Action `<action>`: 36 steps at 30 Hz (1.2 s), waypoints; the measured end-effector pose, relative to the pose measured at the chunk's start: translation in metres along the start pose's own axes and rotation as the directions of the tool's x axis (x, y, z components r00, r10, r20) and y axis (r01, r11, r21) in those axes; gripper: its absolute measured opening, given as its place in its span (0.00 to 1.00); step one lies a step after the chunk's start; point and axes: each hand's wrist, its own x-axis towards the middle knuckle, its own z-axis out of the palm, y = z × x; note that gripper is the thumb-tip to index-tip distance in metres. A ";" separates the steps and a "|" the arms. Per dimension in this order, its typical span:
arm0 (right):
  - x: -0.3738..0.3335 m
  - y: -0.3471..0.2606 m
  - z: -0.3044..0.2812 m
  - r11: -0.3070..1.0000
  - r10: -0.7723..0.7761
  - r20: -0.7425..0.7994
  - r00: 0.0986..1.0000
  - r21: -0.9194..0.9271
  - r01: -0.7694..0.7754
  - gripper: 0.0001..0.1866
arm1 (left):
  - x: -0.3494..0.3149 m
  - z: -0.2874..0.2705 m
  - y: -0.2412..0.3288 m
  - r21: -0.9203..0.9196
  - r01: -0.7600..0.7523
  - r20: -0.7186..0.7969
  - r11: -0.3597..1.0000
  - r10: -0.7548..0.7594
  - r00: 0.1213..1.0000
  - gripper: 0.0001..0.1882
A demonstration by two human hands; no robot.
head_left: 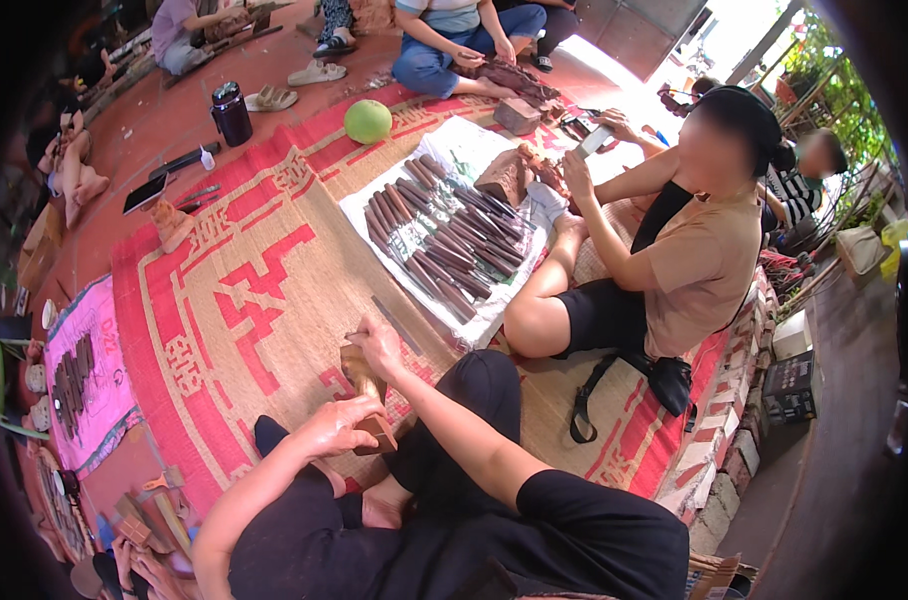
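Observation:
In front of my crossed legs is a brown carved wooden piece (362, 372), tilted, with a squared base (378, 436) at its near end. My left hand (338, 426) is wrapped round its lower part, just above that base. At the upper end, my right hand (377, 347) is closed with bent fingers, touching or almost touching the wood. Whatever those fingers pinch is too small to make out. Just beyond my right hand, a thin dark strip (397, 325) lies on the patterned straw mat (324, 240).
Several dark-handled tools (454, 240) lie in rows on a white cloth (359, 205) ahead. A person (709, 225) sits at the right, holding a phone (594, 140). A green round fruit (368, 121) and a dark flask (231, 115) stand farther off. More tools (74, 385) rest on a pink cloth (99, 300) at the left.

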 end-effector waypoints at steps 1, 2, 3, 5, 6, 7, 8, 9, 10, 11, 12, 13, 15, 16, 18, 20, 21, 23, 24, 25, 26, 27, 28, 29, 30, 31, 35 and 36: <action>0.003 -0.003 0.001 0.997 0.078 -0.046 0.996 -0.025 -0.079 0.12 | -0.001 0.001 -0.001 0.010 -0.008 -0.004 1.000 0.008 1.000 0.23; 0.005 -0.004 -0.002 0.999 0.052 -0.023 0.998 0.007 -0.052 0.12 | -0.002 -0.001 0.000 0.001 -0.008 -0.008 1.000 0.008 1.000 0.23; 0.003 -0.003 -0.010 0.999 0.032 0.003 0.999 0.034 -0.032 0.13 | -0.003 0.000 0.000 -0.017 -0.009 -0.010 1.000 0.009 1.000 0.23; -0.001 0.005 -0.012 0.984 -0.108 0.063 0.992 0.150 0.098 0.13 | -0.004 0.000 -0.002 -0.041 -0.002 -0.015 0.999 0.002 1.000 0.23; -0.004 0.006 -0.013 0.986 -0.112 0.118 0.987 0.134 0.096 0.13 | -0.003 0.000 -0.003 -0.051 0.000 -0.016 0.999 -0.001 1.000 0.24; -0.007 0.007 -0.013 0.989 -0.113 0.173 0.978 0.117 0.094 0.14 | -0.001 0.000 -0.004 -0.061 0.002 -0.017 0.998 -0.004 1.000 0.24; -0.009 0.007 -0.012 0.991 -0.113 0.227 0.967 0.101 0.092 0.14 | 0.000 0.000 -0.003 -0.061 0.010 -0.014 0.998 -0.011 1.000 0.24; -0.010 0.007 -0.009 0.993 -0.091 0.198 0.976 0.096 0.073 0.13 | 0.000 -0.002 -0.001 -0.053 0.019 -0.010 0.998 -0.020 1.000 0.24; -0.009 0.006 -0.006 0.997 -0.071 0.150 0.986 0.051 0.064 0.13 | 0.001 -0.003 0.001 -0.045 0.028 -0.006 0.999 -0.029 1.000 0.24; -0.007 0.006 -0.004 0.999 -0.054 0.100 0.994 0.006 0.053 0.13 | 0.002 -0.002 0.001 -0.033 0.017 -0.001 0.999 -0.017 1.000 0.24; -0.005 0.004 -0.002 0.998 -0.041 0.052 0.998 -0.034 0.043 0.13 | 0.002 -0.002 0.000 -0.019 0.011 0.002 1.000 -0.011 1.000 0.24; -0.002 0.004 -0.001 1.000 -0.010 0.006 1.000 -0.018 0.010 0.13 | 0.002 -0.002 0.000 -0.004 0.004 0.005 1.000 -0.004 1.000 0.24; 0.005 0.002 -0.002 0.998 0.058 -0.080 0.995 0.018 -0.056 0.13 | 0.000 0.000 -0.001 -0.024 -0.004 0.011 1.000 0.004 1.000 0.24; 0.004 0.002 -0.005 0.998 0.021 -0.047 0.999 0.060 -0.019 0.13 | -0.002 0.001 -0.002 -0.036 -0.007 0.013 0.999 0.007 1.000 0.24; 0.000 0.004 -0.016 0.989 -0.048 0.016 0.999 0.139 0.045 0.14 | -0.003 0.001 -0.003 -0.058 -0.021 -0.021 0.998 0.019 1.000 0.23; -0.008 0.009 -0.013 0.973 -0.152 0.094 0.984 0.189 0.132 0.13 | -0.001 -0.003 0.001 -0.078 0.004 -0.024 0.997 -0.006 1.000 0.23; -0.010 0.007 -0.013 0.978 -0.147 0.129 0.981 0.165 0.125 0.13 | 0.000 -0.003 0.000 -0.074 0.004 -0.028 0.997 -0.006 1.000 0.24; -0.011 0.011 -0.009 0.984 -0.134 0.135 0.982 0.136 0.116 0.14 | 0.004 -0.003 0.002 -0.066 0.029 -0.020 0.997 -0.030 0.999 0.24; -0.010 0.008 -0.005 0.994 -0.094 0.109 0.990 0.064 0.087 0.14 | 0.003 -0.004 0.003 -0.057 0.049 -0.016 0.997 -0.050 0.999 0.23; -0.007 0.005 -0.001 0.998 -0.055 0.081 0.995 -0.008 0.056 0.13 | 0.003 -0.003 0.002 -0.069 0.037 -0.014 0.997 -0.038 0.999 0.23; -0.004 0.002 0.000 0.997 -0.018 0.050 0.999 -0.079 0.022 0.12 | 0.002 0.000 0.000 -0.081 0.026 -0.011 0.996 -0.027 1.000 0.23; 0.001 0.005 0.001 0.998 0.004 0.003 1.000 -0.058 -0.003 0.12 | 0.002 0.000 -0.001 -0.091 0.013 -0.013 0.996 -0.015 1.000 0.23; 0.008 0.008 0.000 0.999 0.026 -0.044 0.999 -0.035 -0.028 0.12 | 0.002 -0.001 -0.001 -0.069 0.005 -0.007 0.998 -0.005 1.000 0.23; 0.013 0.011 0.000 0.999 0.051 -0.089 0.995 -0.011 -0.052 0.12 | 0.001 -0.001 0.001 -0.047 -0.005 -0.001 0.999 0.005 1.000 0.23; 0.010 0.009 -0.002 1.000 0.019 -0.048 0.999 0.012 -0.019 0.13 | -0.001 0.000 0.000 -0.032 -0.007 0.005 0.999 0.007 1.000 0.23; 0.004 0.004 -0.009 0.999 -0.013 -0.006 1.000 0.031 0.013 0.13 | -0.003 0.002 -0.002 -0.035 -0.010 -0.022 0.999 0.009 1.000 0.23; -0.009 0.012 -0.009 0.972 -0.175 0.111 0.978 0.176 0.154 0.12 | 0.002 -0.001 -0.001 -0.099 0.003 -0.030 0.995 -0.006 1.000 0.23; -0.011 0.010 -0.008 0.971 -0.175 0.147 0.974 0.187 0.146 0.12 | 0.003 -0.002 0.000 -0.089 0.008 -0.034 0.996 -0.011 0.999 0.23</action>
